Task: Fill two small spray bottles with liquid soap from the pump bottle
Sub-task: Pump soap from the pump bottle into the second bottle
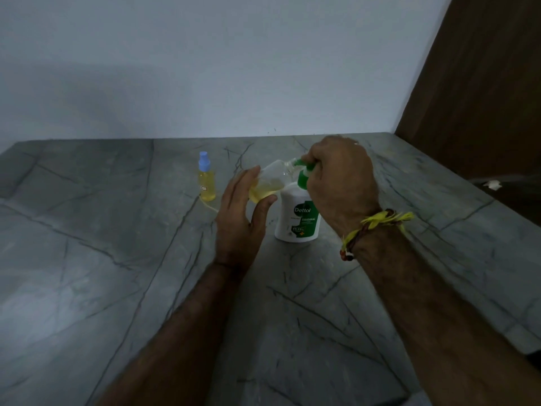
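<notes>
I see the stone counter (117, 273). Pump bottle (297, 221) upright near centre. My right hand (342, 183) curls over its green pump head (304, 174). My left hand (243, 212) grips a tilted open spray bottle (268, 186), mouth at the nozzle. Capped spray bottle (206, 183) at 9 o'clock of it.

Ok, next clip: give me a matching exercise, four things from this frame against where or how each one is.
Things:
1. capped spray bottle
2. open spray bottle
3. pump bottle
4. right hand

States:
A. pressing on the green pump head
B. tilted, held in the left hand, partly filled with yellow liquid
C. standing alone on the counter, blue cap on
D. upright on the counter, white with a green label

Pairs: 1-C, 2-B, 3-D, 4-A
</notes>
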